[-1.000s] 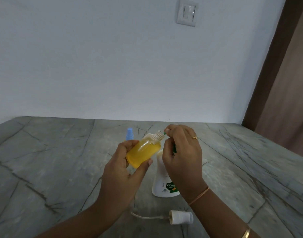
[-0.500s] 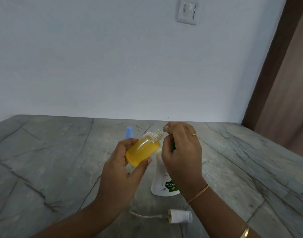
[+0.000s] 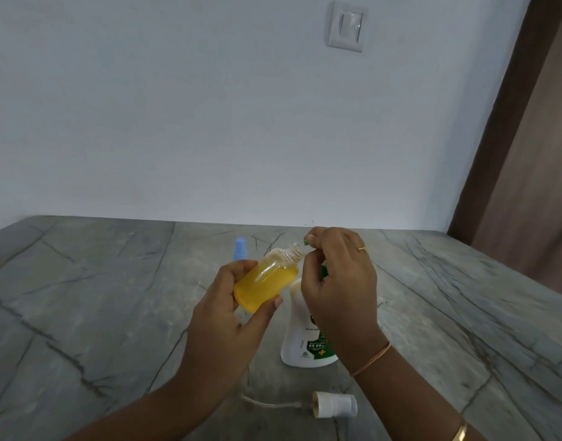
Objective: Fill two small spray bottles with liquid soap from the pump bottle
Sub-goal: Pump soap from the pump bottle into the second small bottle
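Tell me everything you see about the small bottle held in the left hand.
The small spray bottle is clear plastic, round-bodied, with a threaded neck and no cap. Yellow-orange liquid fills it nearly to the shoulder. It is tilted, mouth up and to the right, close beside the green pump nozzle. The left hand grips its body in the air, thumb on the near side; nothing else visibly touches it.

Green pump head [image 3: 323, 271] mostly behind right hand [image 3: 340, 281]; body of blue-capped bottle [image 3: 240, 249] probably behind left hand [image 3: 222, 316].
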Action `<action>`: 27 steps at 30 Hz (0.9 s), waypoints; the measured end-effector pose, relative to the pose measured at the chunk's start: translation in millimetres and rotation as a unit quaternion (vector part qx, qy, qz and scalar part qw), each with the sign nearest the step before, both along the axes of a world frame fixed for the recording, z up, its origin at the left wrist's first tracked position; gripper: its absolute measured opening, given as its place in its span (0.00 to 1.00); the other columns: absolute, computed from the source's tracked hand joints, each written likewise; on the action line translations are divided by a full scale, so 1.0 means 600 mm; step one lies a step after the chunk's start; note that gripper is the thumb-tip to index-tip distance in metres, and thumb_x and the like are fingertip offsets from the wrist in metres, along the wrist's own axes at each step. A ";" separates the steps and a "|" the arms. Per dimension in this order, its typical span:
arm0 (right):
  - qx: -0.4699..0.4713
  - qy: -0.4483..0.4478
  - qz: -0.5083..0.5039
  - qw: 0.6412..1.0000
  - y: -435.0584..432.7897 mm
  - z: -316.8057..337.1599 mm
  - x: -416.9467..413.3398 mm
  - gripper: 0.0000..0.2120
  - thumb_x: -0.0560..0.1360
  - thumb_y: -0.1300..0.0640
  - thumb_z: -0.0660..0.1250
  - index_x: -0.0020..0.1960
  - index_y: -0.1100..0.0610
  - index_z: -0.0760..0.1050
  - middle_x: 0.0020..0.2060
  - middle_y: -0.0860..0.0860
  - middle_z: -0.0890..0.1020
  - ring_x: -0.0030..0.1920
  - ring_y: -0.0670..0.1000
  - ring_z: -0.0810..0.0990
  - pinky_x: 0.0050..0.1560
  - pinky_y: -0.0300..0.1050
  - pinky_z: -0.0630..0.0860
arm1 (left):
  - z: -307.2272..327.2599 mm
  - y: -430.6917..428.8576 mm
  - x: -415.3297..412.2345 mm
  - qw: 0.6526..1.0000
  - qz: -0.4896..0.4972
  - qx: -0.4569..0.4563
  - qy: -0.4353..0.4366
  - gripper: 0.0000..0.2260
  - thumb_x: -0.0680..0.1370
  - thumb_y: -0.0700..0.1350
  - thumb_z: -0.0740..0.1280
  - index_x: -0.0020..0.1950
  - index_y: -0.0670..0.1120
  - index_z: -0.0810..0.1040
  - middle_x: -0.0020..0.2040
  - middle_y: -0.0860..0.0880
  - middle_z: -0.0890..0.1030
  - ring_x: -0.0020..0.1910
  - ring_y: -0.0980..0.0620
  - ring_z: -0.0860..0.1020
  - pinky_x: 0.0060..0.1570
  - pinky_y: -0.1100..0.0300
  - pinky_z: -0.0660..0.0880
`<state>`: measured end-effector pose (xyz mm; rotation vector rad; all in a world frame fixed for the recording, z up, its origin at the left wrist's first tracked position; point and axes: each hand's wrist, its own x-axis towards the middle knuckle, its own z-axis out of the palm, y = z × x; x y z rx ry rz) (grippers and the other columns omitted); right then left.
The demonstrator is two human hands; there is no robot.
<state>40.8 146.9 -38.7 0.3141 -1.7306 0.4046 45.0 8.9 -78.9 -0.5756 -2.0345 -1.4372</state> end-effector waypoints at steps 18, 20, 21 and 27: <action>-0.002 -0.013 -0.002 1.000 0.000 0.000 0.004 0.10 0.70 0.64 0.57 0.42 0.63 0.77 0.38 0.54 0.81 0.44 0.50 0.76 0.39 0.44 0.77 | -0.001 -0.002 -0.001 1.000 0.001 0.001 -0.005 0.18 0.64 0.57 0.68 0.50 0.64 0.66 0.47 0.68 0.72 0.49 0.72 0.73 0.41 0.80 0.69; -0.003 -0.009 -0.001 1.000 -0.001 -0.006 0.004 0.10 0.71 0.64 0.57 0.43 0.63 0.77 0.38 0.54 0.81 0.44 0.50 0.76 0.39 0.44 0.76 | 0.000 -0.001 0.000 1.000 0.006 -0.005 -0.006 0.18 0.64 0.57 0.68 0.50 0.64 0.66 0.48 0.68 0.71 0.47 0.68 0.74 0.39 0.78 0.70; 0.000 -0.008 -0.003 1.000 0.000 -0.008 0.004 0.10 0.71 0.64 0.57 0.43 0.64 0.77 0.38 0.54 0.81 0.43 0.52 0.78 0.39 0.44 0.77 | 0.001 -0.001 0.001 1.000 0.006 -0.007 -0.007 0.18 0.64 0.57 0.68 0.50 0.63 0.65 0.48 0.68 0.71 0.47 0.67 0.74 0.39 0.78 0.70; -0.001 -0.017 -0.001 1.000 0.000 -0.006 0.009 0.11 0.71 0.64 0.56 0.43 0.63 0.77 0.39 0.54 0.81 0.43 0.52 0.79 0.39 0.44 0.78 | 0.001 -0.002 0.002 1.000 -0.002 0.004 -0.004 0.17 0.64 0.56 0.68 0.49 0.63 0.67 0.47 0.67 0.72 0.47 0.70 0.74 0.41 0.81 0.68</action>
